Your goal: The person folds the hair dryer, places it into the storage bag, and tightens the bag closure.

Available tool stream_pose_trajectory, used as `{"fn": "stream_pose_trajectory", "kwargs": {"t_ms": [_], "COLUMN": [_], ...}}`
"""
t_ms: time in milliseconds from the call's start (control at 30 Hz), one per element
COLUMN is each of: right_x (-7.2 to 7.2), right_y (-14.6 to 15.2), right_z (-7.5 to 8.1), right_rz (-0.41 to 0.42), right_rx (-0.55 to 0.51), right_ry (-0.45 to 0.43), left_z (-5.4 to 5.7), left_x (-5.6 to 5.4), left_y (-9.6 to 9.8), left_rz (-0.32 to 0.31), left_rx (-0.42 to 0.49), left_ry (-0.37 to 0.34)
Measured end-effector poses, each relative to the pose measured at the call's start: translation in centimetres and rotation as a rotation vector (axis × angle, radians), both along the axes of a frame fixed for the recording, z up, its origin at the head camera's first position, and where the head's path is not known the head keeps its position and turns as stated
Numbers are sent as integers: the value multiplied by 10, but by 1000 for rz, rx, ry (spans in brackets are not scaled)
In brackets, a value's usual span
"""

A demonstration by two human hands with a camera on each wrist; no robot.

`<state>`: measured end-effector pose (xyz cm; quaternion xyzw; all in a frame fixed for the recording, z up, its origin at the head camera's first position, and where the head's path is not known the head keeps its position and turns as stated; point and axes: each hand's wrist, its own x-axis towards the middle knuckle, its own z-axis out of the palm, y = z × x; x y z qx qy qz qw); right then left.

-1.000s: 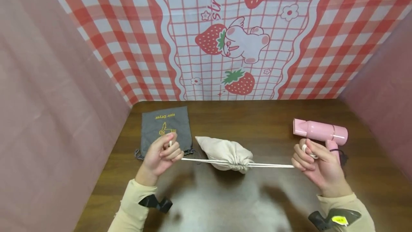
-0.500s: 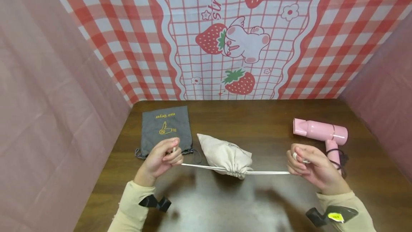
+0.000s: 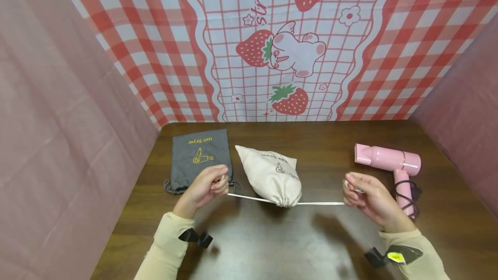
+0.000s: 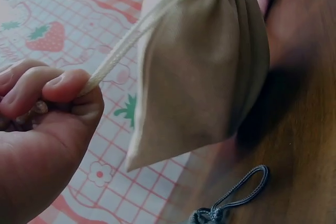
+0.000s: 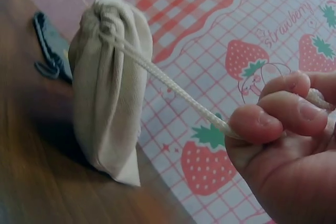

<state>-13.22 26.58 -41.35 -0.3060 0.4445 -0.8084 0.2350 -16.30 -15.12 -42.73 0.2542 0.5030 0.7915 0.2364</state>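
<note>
Between my hands a cream drawstring bag [image 3: 272,176] hangs by its white cords, its mouth gathered tight and its printed face partly showing in the head view. My left hand [image 3: 208,186] has its fingers curled round the left cord [image 4: 118,53]. Curled the same way, my right hand [image 3: 371,198] grips the right cord [image 5: 173,85]. Both cords run taut from the cinched neck. In the wrist views the bag's lower corners point down, and it looks raised off the table. What the bag contains is hidden.
A grey drawstring bag [image 3: 200,154] printed "Hair Dryer" lies flat on the wooden table [image 3: 311,137] at the left. On the right lies a pink hair dryer [image 3: 389,159] with a dark cord [image 3: 406,193] about its handle. A red checked strawberry cloth [image 3: 272,55] hangs behind.
The cream bag has swung and turned so more of its printed side shows. My hands have come a little closer together, still gripping the cords.
</note>
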Motion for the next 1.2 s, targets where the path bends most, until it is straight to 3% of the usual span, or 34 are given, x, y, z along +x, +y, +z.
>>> {"fn": "stream_pose_trajectory", "kwargs": {"t_ms": [200,467,567,633,733,800,900,1067,1200], "right_x": [-1,5,13,20,31,35,35,31,23], "right_y": [10,19,25,30,34,33,29,17,5], "right_z": [6,16,25,32,41,45,46,35,24], "right_rz": [-224,-561,-688,-746,-749,-721,-657,-531,-431], "right_rx": [172,354,469,610,777,865,914,1043,1158], "right_ry": [35,55,30,42,85,142,217,322,460], "left_z": [0,-5,-3,-1,-1,-2,-7,-17,-23], "left_x": [-25,-57,-66,-70,-77,-79,-80,-80,-85], "left_y": [28,75,94,107,121,127,132,132,128], "left_rz": [102,218,255,280,299,297,296,323,362], "left_rx": [-155,-426,-523,-555,-565,-555,-573,-616,-585], "left_ry": [0,77,158,232,314,321,330,363,304]}}
